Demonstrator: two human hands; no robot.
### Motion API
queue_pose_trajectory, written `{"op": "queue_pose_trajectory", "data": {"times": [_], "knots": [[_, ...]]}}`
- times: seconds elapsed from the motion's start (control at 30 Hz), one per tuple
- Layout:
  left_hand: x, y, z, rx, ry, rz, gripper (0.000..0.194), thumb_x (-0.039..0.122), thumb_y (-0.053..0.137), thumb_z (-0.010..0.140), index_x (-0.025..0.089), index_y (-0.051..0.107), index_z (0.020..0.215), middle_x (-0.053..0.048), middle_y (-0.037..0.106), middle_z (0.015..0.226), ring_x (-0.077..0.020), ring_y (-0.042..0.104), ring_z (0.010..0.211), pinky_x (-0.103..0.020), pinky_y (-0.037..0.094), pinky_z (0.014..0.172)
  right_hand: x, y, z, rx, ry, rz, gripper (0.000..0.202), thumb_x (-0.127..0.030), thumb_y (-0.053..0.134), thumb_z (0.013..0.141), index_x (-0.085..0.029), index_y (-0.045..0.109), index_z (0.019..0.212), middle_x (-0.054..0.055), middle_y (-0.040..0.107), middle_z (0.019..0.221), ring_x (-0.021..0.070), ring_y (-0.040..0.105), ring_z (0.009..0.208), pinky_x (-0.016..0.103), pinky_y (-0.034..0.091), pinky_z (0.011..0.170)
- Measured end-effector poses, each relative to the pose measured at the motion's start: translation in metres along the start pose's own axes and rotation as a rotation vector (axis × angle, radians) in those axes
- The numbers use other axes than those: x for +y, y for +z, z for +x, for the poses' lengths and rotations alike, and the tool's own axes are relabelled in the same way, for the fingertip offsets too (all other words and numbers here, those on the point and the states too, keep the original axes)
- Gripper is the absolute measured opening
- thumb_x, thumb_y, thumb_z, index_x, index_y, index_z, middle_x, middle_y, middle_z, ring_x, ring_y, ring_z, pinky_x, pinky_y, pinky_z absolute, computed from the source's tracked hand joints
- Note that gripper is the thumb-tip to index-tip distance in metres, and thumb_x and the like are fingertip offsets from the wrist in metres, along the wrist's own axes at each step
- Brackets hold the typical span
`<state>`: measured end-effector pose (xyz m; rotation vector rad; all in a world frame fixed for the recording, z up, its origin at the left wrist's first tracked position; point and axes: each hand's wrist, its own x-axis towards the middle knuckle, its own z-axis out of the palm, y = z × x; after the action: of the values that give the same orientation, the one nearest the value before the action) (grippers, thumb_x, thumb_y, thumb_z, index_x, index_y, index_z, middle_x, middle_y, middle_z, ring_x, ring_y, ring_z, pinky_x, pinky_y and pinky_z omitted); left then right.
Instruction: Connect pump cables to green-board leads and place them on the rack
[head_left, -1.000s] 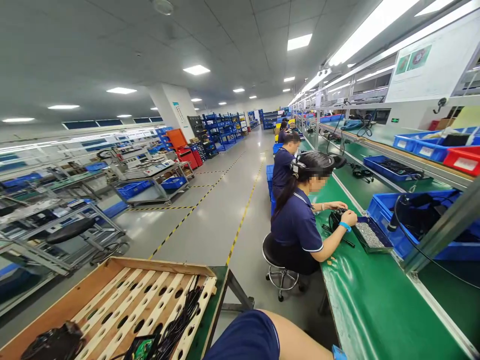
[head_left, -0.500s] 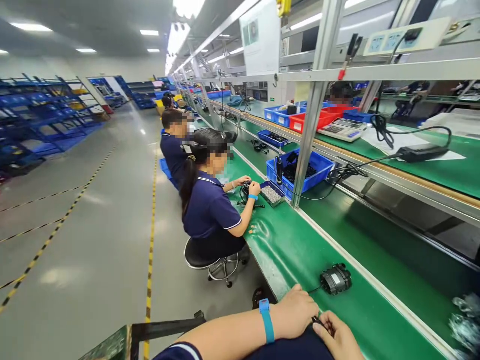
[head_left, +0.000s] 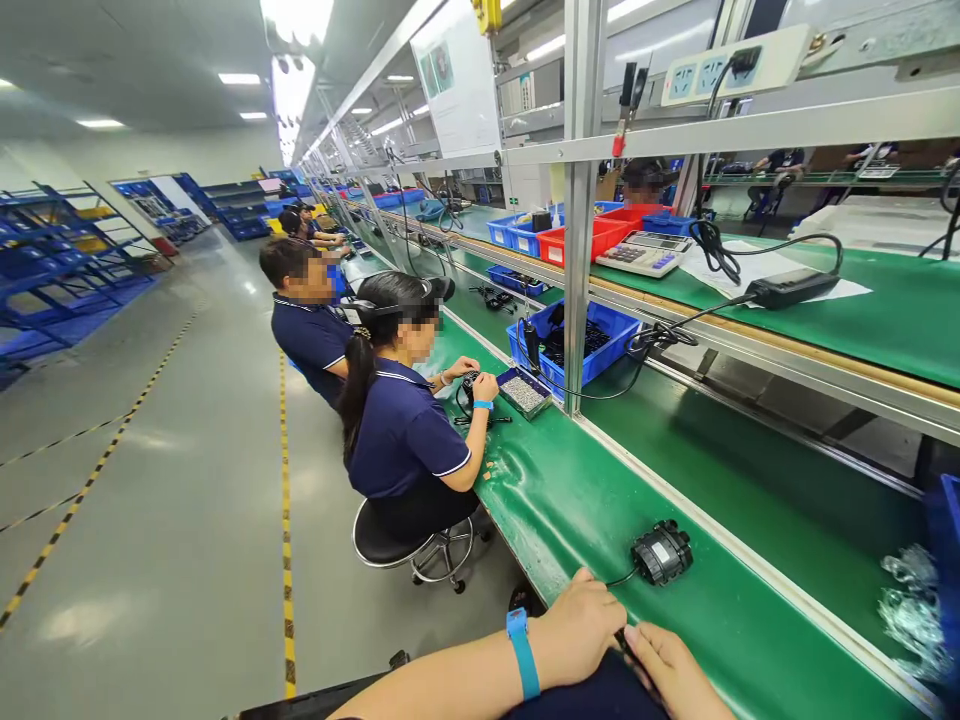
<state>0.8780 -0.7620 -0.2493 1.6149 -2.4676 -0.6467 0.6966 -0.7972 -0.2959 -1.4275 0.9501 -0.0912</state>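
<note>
A round black motor-like unit (head_left: pixel 662 553) with a white label lies on the green bench top. Its thin black cable (head_left: pixel 622 579) runs toward me. My left hand (head_left: pixel 583 622), a blue strap at the wrist, is closed around that cable near the bench edge. Against it, my right hand (head_left: pixel 666 662) pinches the dark end part of the cable between thumb and fingers. Both hands are close together above my lap. The exact shape of the cable end is mostly hidden by my fingers.
A co-worker (head_left: pixel 409 420) sits on a stool farther along the green bench (head_left: pixel 555 500), beside a tray of small metal parts (head_left: pixel 526 392). A blue bin (head_left: pixel 600 345) stands behind an upright post (head_left: pixel 579 220). Clear plastic bags (head_left: pixel 911 610) lie at right.
The head view has shifted, so the co-workers and bench frame sit farther left. My hands stay close together, with more of the dark cable end showing between them.
</note>
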Motion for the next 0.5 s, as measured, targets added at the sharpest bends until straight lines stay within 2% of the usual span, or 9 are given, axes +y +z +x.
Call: {"op": "queue_pose_trajectory", "data": {"times": [0.07, 0.17, 0.23, 0.4, 0.5], "knots": [[-0.001, 0.001, 0.001, 0.013, 0.032, 0.034, 0.025, 0.032, 0.058, 0.095, 0.015, 0.053, 0.077, -0.002, 0.065, 0.080, -0.0155, 0.055, 0.078, -0.032, 0.030, 0.075, -0.002, -0.001, -0.001, -0.018, -0.007, 0.006, 0.078, -0.099, 0.029, 0.070, -0.021, 0.038, 0.066, -0.001, 0.035, 0.058, 0.0133, 0.032, 0.057, 0.028, 0.028, 0.056], [-0.003, 0.004, 0.003, 0.040, 0.033, 0.052, 0.015, 0.028, 0.061, 0.092, 0.016, 0.057, 0.084, -0.001, 0.066, 0.081, -0.0155, 0.054, 0.078, -0.032, 0.030, 0.074, -0.004, -0.006, -0.003, 0.072, -0.067, -0.028, 0.078, -0.097, 0.048, 0.061, -0.019, 0.039, 0.063, -0.001, 0.037, 0.062, 0.0135, 0.034, 0.062, 0.027, 0.031, 0.060], [-0.003, 0.004, 0.003, 0.051, 0.066, 0.074, 0.014, 0.027, 0.063, 0.090, 0.016, 0.058, 0.083, 0.000, 0.065, 0.077, -0.0157, 0.053, 0.076, -0.032, 0.029, 0.073, -0.002, -0.009, -0.003, 0.067, -0.083, 0.010, 0.078, -0.095, 0.055, 0.057, -0.019, 0.038, 0.062, -0.001, 0.036, 0.062, 0.0126, 0.034, 0.062, 0.026, 0.031, 0.059], [0.000, 0.000, 0.004, 0.148, 0.245, 0.122, 0.027, 0.025, 0.057, 0.093, 0.017, 0.047, 0.069, 0.002, 0.060, 0.068, -0.0146, 0.046, 0.068, -0.034, 0.028, 0.072, 0.012, -0.014, -0.003, -0.234, 0.058, 0.215, 0.079, -0.098, 0.050, 0.060, -0.020, 0.043, 0.062, -0.005, 0.030, 0.045, 0.0074, 0.023, 0.040, 0.024, 0.017, 0.043], [-0.001, -0.002, 0.007, 0.243, 0.265, 0.155, 0.028, 0.024, 0.054, 0.096, 0.017, 0.046, 0.069, 0.002, 0.059, 0.068, -0.0145, 0.045, 0.068, -0.034, 0.028, 0.073, 0.012, -0.015, -0.003, -0.279, 0.072, 0.354, 0.077, -0.095, 0.053, 0.062, -0.020, 0.040, 0.057, -0.005, 0.028, 0.039, 0.0055, 0.018, 0.034, 0.024, 0.011, 0.040]]}}
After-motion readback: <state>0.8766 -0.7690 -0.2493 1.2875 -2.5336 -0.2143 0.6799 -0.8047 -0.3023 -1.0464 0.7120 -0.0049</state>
